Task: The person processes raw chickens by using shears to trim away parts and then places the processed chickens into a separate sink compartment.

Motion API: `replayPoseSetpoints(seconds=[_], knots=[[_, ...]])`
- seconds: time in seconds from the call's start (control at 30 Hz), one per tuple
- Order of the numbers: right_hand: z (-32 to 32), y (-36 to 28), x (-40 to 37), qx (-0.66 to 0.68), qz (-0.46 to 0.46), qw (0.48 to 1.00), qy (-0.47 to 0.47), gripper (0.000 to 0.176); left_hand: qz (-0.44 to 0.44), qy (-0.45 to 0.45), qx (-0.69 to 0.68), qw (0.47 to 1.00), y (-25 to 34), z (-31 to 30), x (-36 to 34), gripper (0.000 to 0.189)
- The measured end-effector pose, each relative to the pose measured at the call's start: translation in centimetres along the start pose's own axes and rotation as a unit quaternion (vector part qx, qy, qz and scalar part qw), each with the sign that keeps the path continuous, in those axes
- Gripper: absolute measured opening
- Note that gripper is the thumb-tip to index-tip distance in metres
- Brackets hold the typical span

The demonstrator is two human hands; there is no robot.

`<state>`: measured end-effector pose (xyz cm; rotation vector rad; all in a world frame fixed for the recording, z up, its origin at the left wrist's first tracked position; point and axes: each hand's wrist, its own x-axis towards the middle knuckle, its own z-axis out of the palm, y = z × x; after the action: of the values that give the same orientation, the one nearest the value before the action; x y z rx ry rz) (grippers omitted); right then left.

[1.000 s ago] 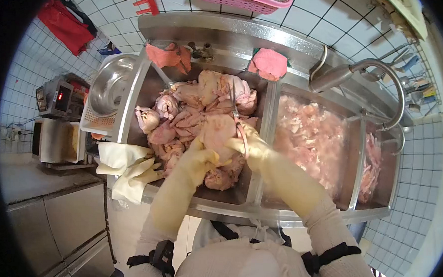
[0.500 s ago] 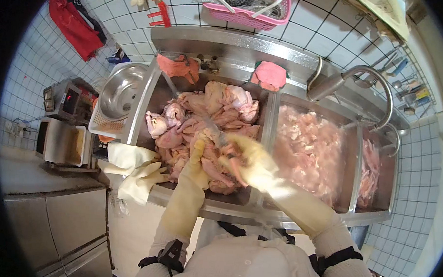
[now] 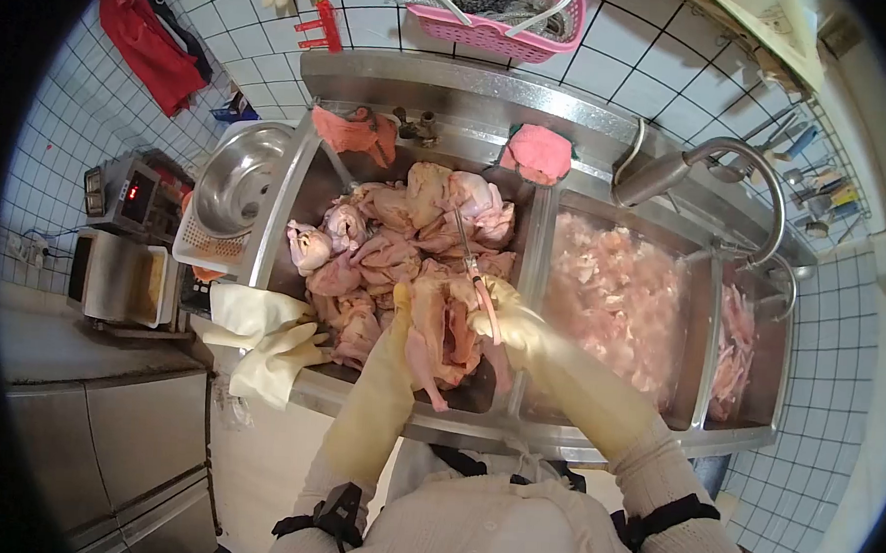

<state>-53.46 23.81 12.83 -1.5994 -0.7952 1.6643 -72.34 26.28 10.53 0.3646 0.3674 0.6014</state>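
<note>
My left hand (image 3: 394,326), in a long cream rubber glove, is closed on the left side of a raw chicken (image 3: 426,328). The bird is cut open, its cavity showing and a leg pointing toward me. Gloved the same way, my right hand (image 3: 509,322) is closed round scissors (image 3: 468,250) with reddish-pink handles. Their blades point up and away, over the other birds, and this hand is beside the opened chicken's right edge. Below lies a pile of raw whole chickens (image 3: 382,257) in the left sink basin (image 3: 301,194).
The middle basin (image 3: 694,325) holds pale meat pieces (image 3: 617,306) in water; the narrow right basin has pink strips (image 3: 732,342). A faucet (image 3: 659,178) arches above. Spare gloves (image 3: 265,332) drape over the left rim. Pink cloths (image 3: 538,154) lie along the back ledge. A metal bowl (image 3: 238,181) stands left.
The scissors, blurred and low before, now point upward away from the bird. The chicken has been turned and spread, its open cavity now visible. My right hand has shifted slightly.
</note>
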Motion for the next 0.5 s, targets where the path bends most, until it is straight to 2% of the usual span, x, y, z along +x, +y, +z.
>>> replayPoseSetpoints(seconds=[0.07,0.1,0.13,0.17,0.23,0.27,0.3,0.33,0.37,0.4,0.43,0.47,0.5], knots=[[0.2,1.8,0.5,0.042,-0.006,0.999,0.022,0.038,0.055,0.09,0.122,0.987,-0.5,-1.8,0.0,0.07],[0.2,2.7,0.8,0.082,-0.013,0.996,0.042,0.036,0.089,0.142,0.207,0.964,-0.7,-2.8,-0.1,0.069],[1.0,1.2,-0.1,0.065,-0.035,0.994,0.076,0.021,0.119,0.181,0.275,0.937,-0.7,-3.4,-0.3,0.068],[1.3,0.8,-0.2,0.064,-0.035,0.994,0.078,0.021,0.119,0.179,0.274,0.937,-0.3,-2.1,-0.6,0.068],[2.0,0.6,-0.4,0.035,-0.028,0.967,0.253,0.035,0.172,0.146,0.466,0.855,1.3,1.5,-2.6,0.057],[2.4,0.1,-0.6,0.037,-0.025,0.966,0.256,0.035,0.195,0.127,0.554,0.799,1.7,3.0,-3.4,0.054],[2.7,-1.1,-0.6,0.232,0.045,0.941,0.243,0.023,0.192,0.124,0.554,0.8,1.7,4.1,-3.1,0.054],[2.9,-2.2,-0.6,0.417,0.112,0.875,0.219,0.012,0.085,0.196,0.432,0.876,1.4,5.5,-2.3,0.056],[3.0,-2.7,-0.7,0.583,0.172,0.772,0.184,0.008,-0.024,0.261,0.294,0.919,1.3,6.1,-1.8,0.058],[0.7,6.5,4.3,0.497,-0.014,0.867,0.045,0.012,-0.018,0.227,0.271,0.935,0.9,3.3,-1.5,0.063],[0.4,4.7,2.7,0.498,-0.017,0.866,0.046,0.012,-0.018,0.224,0.273,0.935,1.3,2.3,-1.4,0.063],[0.7,1.1,-0.2,0.27,0.01,0.959,0.085,0.025,-0.042,0.205,0.209,0.955,1.7,1.7,-1.3,0.061],[0.6,-1.1,-1.6,0.026,0.038,0.992,0.118,0.037,-0.067,0.186,0.144,0.97,1.7,1.3,-1.3,0.06]])
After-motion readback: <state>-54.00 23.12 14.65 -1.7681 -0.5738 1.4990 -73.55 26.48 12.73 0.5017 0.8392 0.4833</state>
